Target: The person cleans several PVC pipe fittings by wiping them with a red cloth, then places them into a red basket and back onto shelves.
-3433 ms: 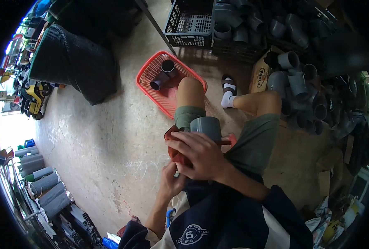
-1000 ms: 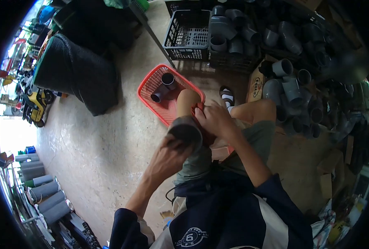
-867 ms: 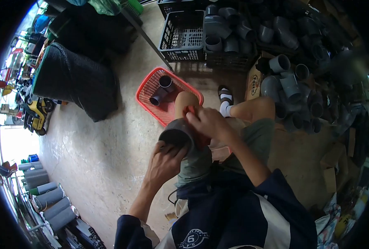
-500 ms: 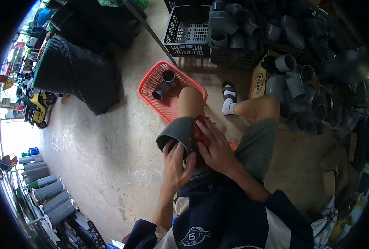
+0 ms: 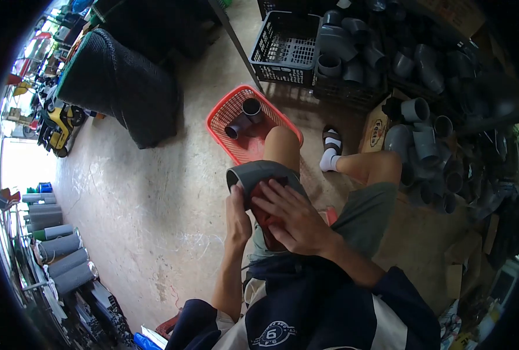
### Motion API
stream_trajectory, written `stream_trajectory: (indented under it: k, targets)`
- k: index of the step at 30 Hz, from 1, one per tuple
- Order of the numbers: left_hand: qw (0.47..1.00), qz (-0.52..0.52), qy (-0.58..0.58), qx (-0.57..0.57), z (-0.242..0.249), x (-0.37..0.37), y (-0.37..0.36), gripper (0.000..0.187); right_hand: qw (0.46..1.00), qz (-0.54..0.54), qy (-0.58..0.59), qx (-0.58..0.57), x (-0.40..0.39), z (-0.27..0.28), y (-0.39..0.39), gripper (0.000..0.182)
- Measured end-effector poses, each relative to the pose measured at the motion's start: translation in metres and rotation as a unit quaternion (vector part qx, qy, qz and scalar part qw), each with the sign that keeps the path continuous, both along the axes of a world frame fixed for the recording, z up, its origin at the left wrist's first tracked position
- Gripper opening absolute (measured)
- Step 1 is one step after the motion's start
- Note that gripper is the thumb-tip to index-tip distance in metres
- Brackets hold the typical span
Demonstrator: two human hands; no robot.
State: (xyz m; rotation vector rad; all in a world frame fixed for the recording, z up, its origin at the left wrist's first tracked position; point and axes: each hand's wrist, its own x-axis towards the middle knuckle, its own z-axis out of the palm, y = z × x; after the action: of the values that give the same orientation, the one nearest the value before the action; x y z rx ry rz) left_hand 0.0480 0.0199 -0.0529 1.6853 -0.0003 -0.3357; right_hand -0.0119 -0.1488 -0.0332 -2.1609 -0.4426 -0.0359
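Observation:
A large grey pipe elbow (image 5: 261,170) rests over my raised leg, its wide round mouth facing left. My left hand (image 5: 238,217) grips the near side of that mouth, its fingertips at or inside the rim. A red cloth (image 5: 261,217) lies against the side of the elbow. My right hand (image 5: 294,217) presses the cloth onto the elbow with its fingers extended; part of the cloth is hidden beneath them. Beyond my knee, a red plastic basket (image 5: 215,119) holds a grey pipe tee (image 5: 245,123).
A black crate (image 5: 282,64) stands beyond the basket. Grey pipe fittings (image 5: 425,146) are heaped to the right near a cardboard box (image 5: 377,129). Rolls of dark mesh (image 5: 128,87) stand at the upper left, and more rolls (image 5: 70,256) lie at the lower left.
My left hand has come out of the elbow's mouth to its near rim. The elbow has turned slightly, and my right hand has slid left over it with the cloth. The view has shifted.

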Motion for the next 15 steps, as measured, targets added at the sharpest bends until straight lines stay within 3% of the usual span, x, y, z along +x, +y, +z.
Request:
stream_trajectory:
  k: [1, 4, 5, 8, 12, 13, 15]
  targets:
    - [1.000, -0.018, -0.019, -0.008, -0.002, -0.002, -0.003, 0.065, 0.999, -0.031, 0.003, 0.019, 0.004, -0.003, 0.000, 0.056]
    - [0.966, -0.150, -0.076, 0.197, -0.005, -0.007, -0.001, 0.061, 0.982, -0.108, -0.004, 0.154, 0.032, -0.013, 0.006, 0.048]
    - [0.960, -0.172, -0.102, 0.194, -0.006, -0.007, -0.002, 0.057, 0.969, -0.132, -0.009, 0.210, 0.048, -0.017, 0.005, 0.046]
    - [0.936, -0.240, -0.183, 0.181, -0.010, -0.002, -0.007, 0.052, 0.954, -0.009, 0.275, 0.117, 0.101, -0.031, -0.015, 0.042]
    - [0.920, -0.266, -0.256, 0.131, -0.032, 0.014, 0.010, 0.042, 0.953, -0.002, 0.277, 0.121, 0.113, -0.023, -0.015, 0.045]
    - [0.924, -0.277, -0.241, 0.107, -0.024, 0.015, 0.010, 0.035, 0.954, -0.021, 0.264, 0.138, 0.103, -0.025, -0.018, 0.045]
    - [0.967, -0.199, -0.135, 0.078, -0.043, 0.007, 0.020, 0.035, 0.948, -0.057, 0.241, 0.200, 0.076, -0.041, -0.023, 0.042]
